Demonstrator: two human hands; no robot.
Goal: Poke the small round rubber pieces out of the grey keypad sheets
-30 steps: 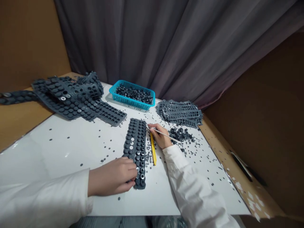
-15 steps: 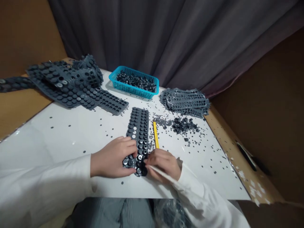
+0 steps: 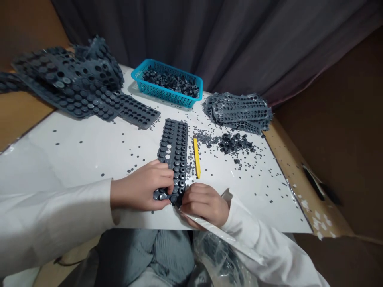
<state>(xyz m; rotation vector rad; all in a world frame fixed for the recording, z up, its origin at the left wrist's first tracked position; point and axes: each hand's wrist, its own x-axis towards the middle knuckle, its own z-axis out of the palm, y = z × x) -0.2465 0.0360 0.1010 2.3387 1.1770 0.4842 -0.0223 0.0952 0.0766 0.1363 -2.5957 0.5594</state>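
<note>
A dark grey rubber strip (image 3: 174, 149) studded with round buttons lies lengthwise on the white table (image 3: 74, 159). My left hand (image 3: 142, 190) grips its near end, fingers curled over the edge. My right hand (image 3: 203, 204) is closed beside that same end, at the table's front edge, holding a thin pale stick (image 3: 191, 217) that runs under the fingers. A yellow stick (image 3: 196, 157) lies just right of the strip.
A blue basket (image 3: 167, 93) of small dark parts stands at the back. Piles of grey strips lie at the back left (image 3: 68, 83) and back right (image 3: 239, 113). Loose dark buttons (image 3: 235, 143) and punched bits are scattered about. A clear plastic bag (image 3: 221, 259) hangs below the table edge.
My right hand came back from the far end of the strip to its near end with the thin stick. My left hand stayed on the strip. The view tilted down.
</note>
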